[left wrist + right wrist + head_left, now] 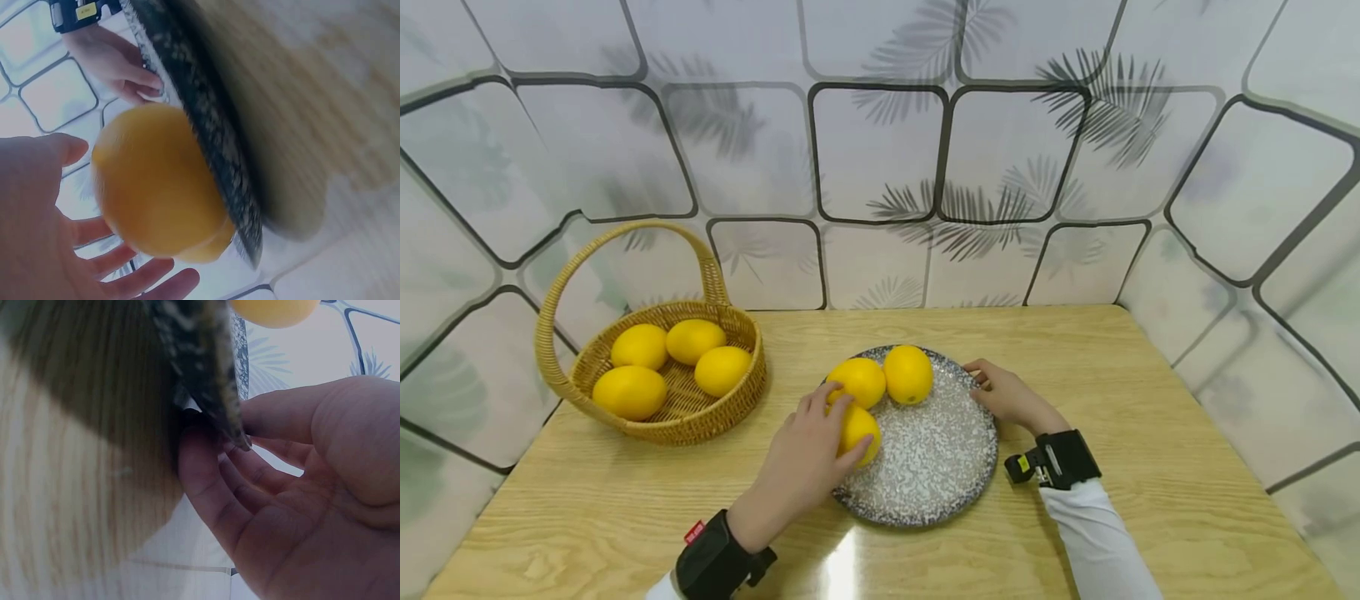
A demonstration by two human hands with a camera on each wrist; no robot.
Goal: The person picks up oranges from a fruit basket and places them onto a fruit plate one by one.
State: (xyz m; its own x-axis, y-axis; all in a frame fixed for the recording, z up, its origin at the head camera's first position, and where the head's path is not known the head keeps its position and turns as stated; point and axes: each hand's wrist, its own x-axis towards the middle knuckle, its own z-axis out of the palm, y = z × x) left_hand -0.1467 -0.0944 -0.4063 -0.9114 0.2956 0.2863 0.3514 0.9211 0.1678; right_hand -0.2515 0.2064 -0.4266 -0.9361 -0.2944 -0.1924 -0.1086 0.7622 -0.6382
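Resting near the left edge of the speckled plate (936, 462), the front yellow fruit (861, 437) looks firm, fairly light and perhaps a little slippery; its rounded sides probably suit a broad hold, thumb opposite fingers, better than a fingertip pinch. Around it, the left hand (805, 446) has its fingers spread, the thumb a little apart from the skin in the left wrist view; whether any fingertip touches, I cannot tell. Just behind lie a second fruit (861, 379) and a third fruit (909, 375). The plate seems stiff, possibly heavy and breakable, best taken by its rim, where the right hand (1011, 398) pinches it, thumb above and fingers beneath. Farther left stands a wicker basket (718, 423) bearing four more fruits.
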